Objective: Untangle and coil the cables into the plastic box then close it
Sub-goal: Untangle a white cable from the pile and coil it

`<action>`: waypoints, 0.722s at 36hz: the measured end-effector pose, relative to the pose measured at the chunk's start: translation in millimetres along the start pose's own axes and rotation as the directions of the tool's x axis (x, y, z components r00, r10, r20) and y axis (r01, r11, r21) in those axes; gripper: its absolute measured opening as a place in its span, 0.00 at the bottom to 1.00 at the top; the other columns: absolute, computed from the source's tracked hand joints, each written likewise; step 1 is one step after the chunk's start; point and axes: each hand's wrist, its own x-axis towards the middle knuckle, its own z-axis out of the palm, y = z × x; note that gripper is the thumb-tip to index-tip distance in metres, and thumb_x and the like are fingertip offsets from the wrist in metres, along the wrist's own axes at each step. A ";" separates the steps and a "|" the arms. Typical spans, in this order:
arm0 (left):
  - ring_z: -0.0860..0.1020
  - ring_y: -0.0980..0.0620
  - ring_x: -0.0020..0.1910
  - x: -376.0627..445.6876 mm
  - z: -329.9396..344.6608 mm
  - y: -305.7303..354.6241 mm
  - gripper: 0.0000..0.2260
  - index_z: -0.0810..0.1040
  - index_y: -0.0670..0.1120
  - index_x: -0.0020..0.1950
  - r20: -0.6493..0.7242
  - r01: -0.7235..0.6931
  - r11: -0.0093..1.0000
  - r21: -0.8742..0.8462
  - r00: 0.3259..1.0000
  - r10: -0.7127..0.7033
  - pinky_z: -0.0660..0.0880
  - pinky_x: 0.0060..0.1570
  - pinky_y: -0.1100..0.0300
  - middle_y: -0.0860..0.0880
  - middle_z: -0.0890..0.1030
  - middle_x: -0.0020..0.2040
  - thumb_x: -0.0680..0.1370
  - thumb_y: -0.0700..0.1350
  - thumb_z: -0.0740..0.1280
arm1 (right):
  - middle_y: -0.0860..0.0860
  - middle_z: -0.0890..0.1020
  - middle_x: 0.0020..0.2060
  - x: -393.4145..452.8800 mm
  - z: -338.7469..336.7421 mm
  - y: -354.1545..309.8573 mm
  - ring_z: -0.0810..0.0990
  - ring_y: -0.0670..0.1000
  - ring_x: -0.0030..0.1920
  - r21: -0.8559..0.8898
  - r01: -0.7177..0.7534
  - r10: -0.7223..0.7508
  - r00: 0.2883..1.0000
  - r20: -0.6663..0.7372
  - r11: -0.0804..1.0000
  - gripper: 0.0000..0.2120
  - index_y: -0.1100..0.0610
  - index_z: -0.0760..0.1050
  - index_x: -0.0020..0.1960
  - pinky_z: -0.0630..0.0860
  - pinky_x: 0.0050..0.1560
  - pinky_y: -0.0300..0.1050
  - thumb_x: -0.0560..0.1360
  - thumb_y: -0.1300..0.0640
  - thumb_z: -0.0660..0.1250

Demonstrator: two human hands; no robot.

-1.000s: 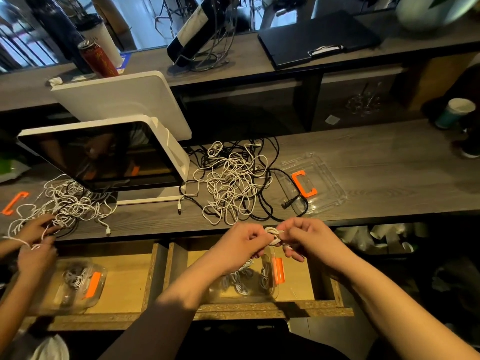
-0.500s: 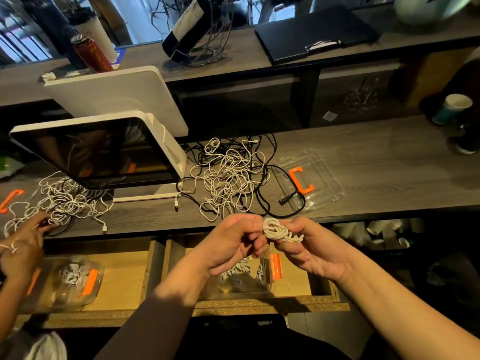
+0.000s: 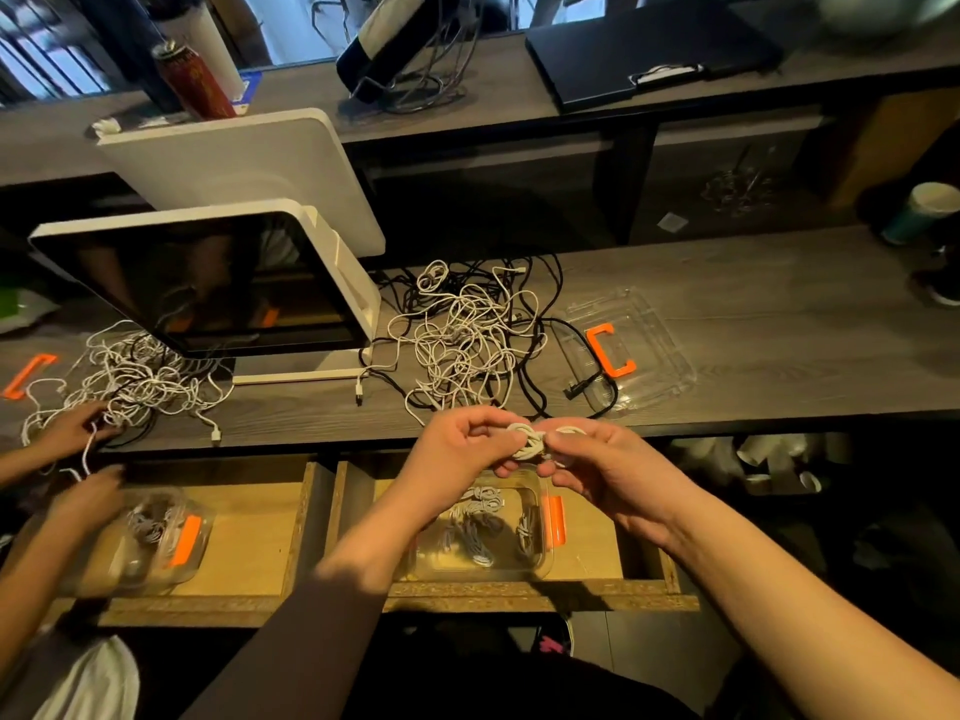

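Observation:
My left hand (image 3: 460, 446) and my right hand (image 3: 608, 470) together pinch a small coiled white cable (image 3: 527, 440) in the air, just above the counter's front edge. Directly below them a clear plastic box (image 3: 530, 566) with an orange clip sits in an open wooden drawer and holds several coiled white cables. A tangle of white and black cables (image 3: 467, 340) lies on the grey counter behind my hands. The box's clear lid (image 3: 654, 350) with an orange handle lies flat to the right of the tangle.
A white tilted monitor (image 3: 208, 283) stands left of the tangle. Another person's hands (image 3: 78, 433) work a second cable pile (image 3: 135, 376) at far left, above a second clear box (image 3: 156, 537) in the drawer. A paper cup (image 3: 919, 210) stands far right.
My hands have lowered a little and drawn together, wrapping the white coil tighter. The other person's hands have shifted over the left cable pile.

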 end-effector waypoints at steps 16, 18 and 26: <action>0.84 0.58 0.41 10.0 -35.3 -61.5 0.08 0.86 0.48 0.53 -0.210 0.186 0.982 0.011 0.961 -0.180 0.80 0.44 0.64 0.48 0.87 0.46 0.76 0.40 0.74 | 0.63 0.85 0.48 58.6 -0.5 53.0 0.83 0.55 0.44 -0.149 -0.016 -0.036 0.940 -0.340 0.989 0.13 0.67 0.79 0.56 0.81 0.49 0.47 0.73 0.64 0.73; 0.83 0.60 0.38 11.8 -38.8 -71.2 0.09 0.85 0.45 0.56 -0.206 0.230 0.973 -0.011 0.952 -0.228 0.79 0.40 0.67 0.48 0.87 0.46 0.76 0.39 0.73 | 0.60 0.85 0.41 72.5 0.5 63.2 0.82 0.54 0.39 -0.097 -0.076 0.033 0.925 -0.379 0.992 0.12 0.68 0.79 0.57 0.80 0.44 0.45 0.75 0.65 0.72; 0.81 0.56 0.38 29.2 -57.7 -116.7 0.10 0.85 0.39 0.54 -0.287 0.381 0.923 0.056 0.891 -0.351 0.76 0.35 0.69 0.43 0.86 0.47 0.74 0.39 0.76 | 0.58 0.82 0.39 112.9 1.2 100.4 0.81 0.53 0.39 -0.413 -0.205 -0.048 0.851 -0.523 0.887 0.08 0.70 0.80 0.52 0.81 0.45 0.46 0.75 0.65 0.72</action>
